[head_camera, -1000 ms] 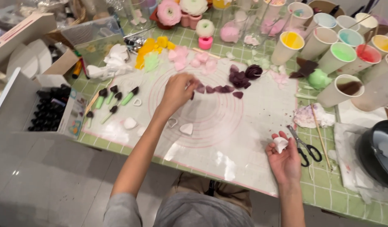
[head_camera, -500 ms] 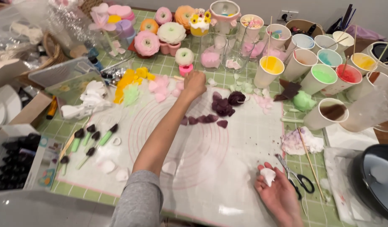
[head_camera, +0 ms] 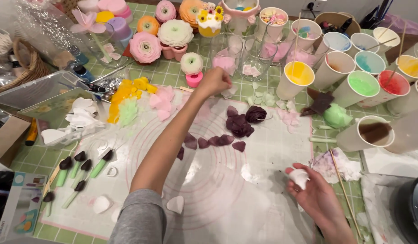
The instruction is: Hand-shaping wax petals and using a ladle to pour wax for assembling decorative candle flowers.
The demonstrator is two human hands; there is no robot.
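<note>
The small white petal piece [head_camera: 300,177] sits pinched in the curled fingers of my right hand [head_camera: 316,199], low on the near right of the table [head_camera: 173,72] over the clear mat [head_camera: 245,190]. My left hand [head_camera: 214,81] is far off, up and to the left, fingers bunched by the pale petals [head_camera: 228,92] near the glass jar [head_camera: 226,56]; I cannot tell whether it grips one. So the right hand is the nearer.

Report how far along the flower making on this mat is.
Done: finished round flowers stand at the back. In hand: the right hand holds a small white lump; the left hand reaches beside the clear glass jars. Left: loose dark purple petals and white petal pieces lie unassembled.
</note>
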